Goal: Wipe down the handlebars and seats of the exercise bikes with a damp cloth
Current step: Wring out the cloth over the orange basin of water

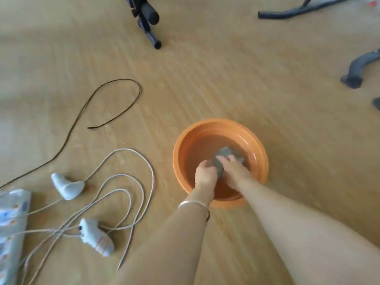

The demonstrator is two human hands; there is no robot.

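Our 2 forearms reach away from us, the left one wearing a thin bracelet (193,203), and they meet inside the orange basin (261,149), which sits on the wooden floor (226,79) right of centre. Between them is the grey cloth (223,153), bunched into a wad low in the basin, where we see what looks like shallow water. Our left hand (205,173) is curled round its near-left end, and our right hand (234,171) lies over its right side with the fingers clamped down on it. The blur hides the fingertips, and the wad is too crumpled for us to name a long axis. We judge this to be the wetting or wringing step, so no bike part has been wiped yet. The bikes lie far from the basin, well apart from both hands. A black padded grip (150,12) on a dark bar is at far left, nearer our left hand. A black curved tube (298,11) and a grey curved tube (357,68) are at far right, nearer our right hand. We cannot tell whether the tubes are handlebars or frame feet. The cloth must therefore rise out of the basin and travel away from us. At near left, clear of that path, lie white cables (144,167) and 2 pale handsets (67,187).
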